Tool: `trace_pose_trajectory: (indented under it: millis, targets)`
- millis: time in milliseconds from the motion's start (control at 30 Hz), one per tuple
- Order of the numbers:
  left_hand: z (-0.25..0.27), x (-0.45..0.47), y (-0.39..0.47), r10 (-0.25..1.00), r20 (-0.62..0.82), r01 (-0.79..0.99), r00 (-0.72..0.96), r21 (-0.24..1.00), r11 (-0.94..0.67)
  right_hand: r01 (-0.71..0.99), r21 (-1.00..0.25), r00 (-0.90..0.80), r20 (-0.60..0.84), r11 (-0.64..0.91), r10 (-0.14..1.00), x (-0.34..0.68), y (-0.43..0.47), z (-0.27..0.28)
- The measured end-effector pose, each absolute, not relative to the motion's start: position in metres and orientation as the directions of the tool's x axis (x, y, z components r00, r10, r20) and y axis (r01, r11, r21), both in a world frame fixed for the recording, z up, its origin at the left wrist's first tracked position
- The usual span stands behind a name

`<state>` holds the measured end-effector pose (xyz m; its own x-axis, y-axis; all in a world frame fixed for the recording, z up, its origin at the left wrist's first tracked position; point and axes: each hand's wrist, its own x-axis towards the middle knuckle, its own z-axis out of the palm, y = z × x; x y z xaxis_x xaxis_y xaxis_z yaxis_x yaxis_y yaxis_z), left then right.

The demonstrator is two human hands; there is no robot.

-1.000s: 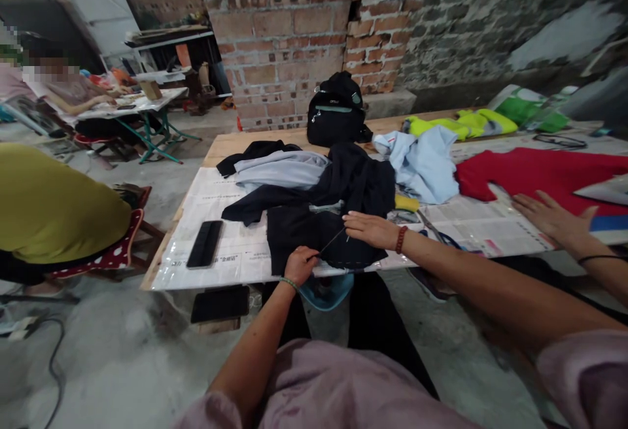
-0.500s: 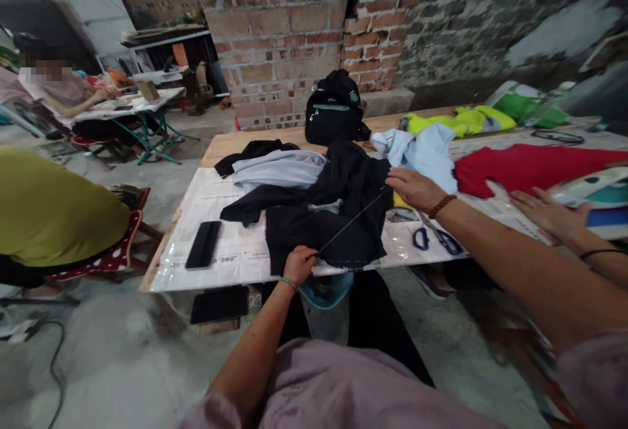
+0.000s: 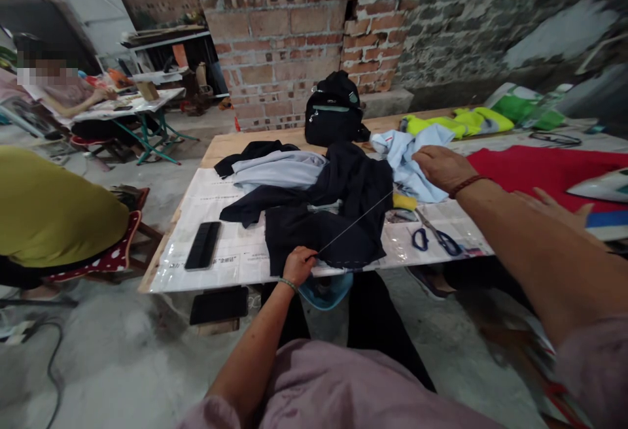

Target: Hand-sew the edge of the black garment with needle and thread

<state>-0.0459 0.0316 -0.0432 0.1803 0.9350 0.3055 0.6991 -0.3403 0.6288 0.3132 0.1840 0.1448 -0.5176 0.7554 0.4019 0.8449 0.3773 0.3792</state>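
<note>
The left hand (image 3: 299, 264) pinches the near edge of the black garment (image 3: 324, 229), fingers closed on the cloth. A taut thread (image 3: 356, 221) runs from these fingers up to the raised right hand (image 3: 441, 166), whose fingers are closed around its far end.

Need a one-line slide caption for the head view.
Left hand pins dark cloth at the table edge; right hand draws a thread taut, scissors nearby.

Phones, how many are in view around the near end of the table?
2: one phone lies flat on the table's near left corner; another phone lies just below that edge. Clothes may hide more.
</note>
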Motion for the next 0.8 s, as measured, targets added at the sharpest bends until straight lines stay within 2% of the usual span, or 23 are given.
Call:
trace_pose_trajectory:
  millis: [467,800]
  targets:
    - [-0.045,-0.046,0.032,0.940,0.296,0.684,0.172,0.650,-0.330,0.860,0.460,-0.418,0.384,0.222,0.823,0.334,0.181,0.171]
    - [-0.043,-0.047,0.032,0.940,0.290,0.696,0.180,0.638,-0.330,0.882,0.451,-0.342,0.413,0.137,0.844,0.351,0.175,0.188]
